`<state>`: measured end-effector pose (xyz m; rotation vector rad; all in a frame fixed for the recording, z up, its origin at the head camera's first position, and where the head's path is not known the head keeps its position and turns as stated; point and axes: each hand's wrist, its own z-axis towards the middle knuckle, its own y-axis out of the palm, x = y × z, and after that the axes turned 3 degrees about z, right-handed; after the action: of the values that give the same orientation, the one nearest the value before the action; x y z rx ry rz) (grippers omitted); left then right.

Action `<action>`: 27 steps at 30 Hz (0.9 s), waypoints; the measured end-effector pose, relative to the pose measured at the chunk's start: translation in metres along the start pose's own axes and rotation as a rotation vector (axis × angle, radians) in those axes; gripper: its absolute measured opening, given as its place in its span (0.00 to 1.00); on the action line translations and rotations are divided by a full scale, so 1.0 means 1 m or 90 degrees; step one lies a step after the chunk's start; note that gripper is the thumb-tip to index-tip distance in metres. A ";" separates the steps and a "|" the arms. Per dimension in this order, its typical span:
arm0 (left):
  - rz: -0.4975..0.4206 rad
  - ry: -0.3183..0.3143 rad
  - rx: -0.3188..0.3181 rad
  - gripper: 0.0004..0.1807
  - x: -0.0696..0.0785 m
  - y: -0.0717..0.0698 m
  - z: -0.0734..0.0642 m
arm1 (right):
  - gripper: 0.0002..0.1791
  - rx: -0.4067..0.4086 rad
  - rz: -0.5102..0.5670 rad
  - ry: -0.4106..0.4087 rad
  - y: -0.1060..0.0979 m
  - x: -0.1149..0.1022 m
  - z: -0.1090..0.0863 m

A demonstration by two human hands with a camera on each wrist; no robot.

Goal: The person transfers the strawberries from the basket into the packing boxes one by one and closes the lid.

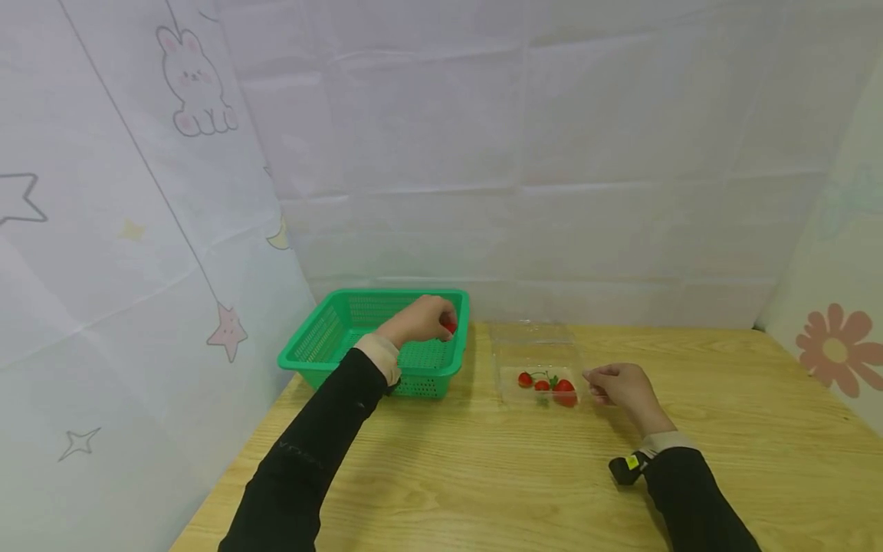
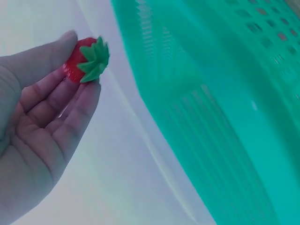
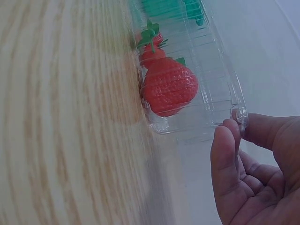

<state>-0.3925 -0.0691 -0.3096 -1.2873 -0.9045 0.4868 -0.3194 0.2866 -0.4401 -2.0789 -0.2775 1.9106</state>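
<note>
Strawberry (image 2: 84, 61), pinched in the left hand (image 1: 418, 317), is near the green basket (image 1: 369, 304); right hand (image 1: 625, 389) pinches a clear box (image 3: 211, 89).

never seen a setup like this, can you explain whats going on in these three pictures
There's no robot here, just a person's two bare hands. The widest picture comes from a camera worn on the head, looking forward and down; the other two come from cameras on each wrist, showing that hand's work.

On the wooden table stand a green basket and, to its right, a clear plastic box with a large strawberry and smaller red fruits inside.

The left hand holds another strawberry by the basket. The right hand pinches the box's edge.
</note>
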 end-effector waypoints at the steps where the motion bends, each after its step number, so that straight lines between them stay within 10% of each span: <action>1: 0.003 0.010 0.008 0.08 0.005 0.000 0.002 | 0.22 0.000 0.001 -0.001 0.000 0.000 0.000; 11: 0.028 0.105 0.075 0.10 0.046 0.021 0.027 | 0.23 0.001 0.011 -0.003 0.000 0.002 0.001; 27: 0.083 0.147 0.052 0.09 0.086 0.073 0.071 | 0.22 0.001 0.010 -0.006 -0.001 0.002 -0.001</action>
<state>-0.3871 0.0569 -0.3525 -1.3027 -0.6050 0.4600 -0.3187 0.2876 -0.4414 -2.0777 -0.2634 1.9298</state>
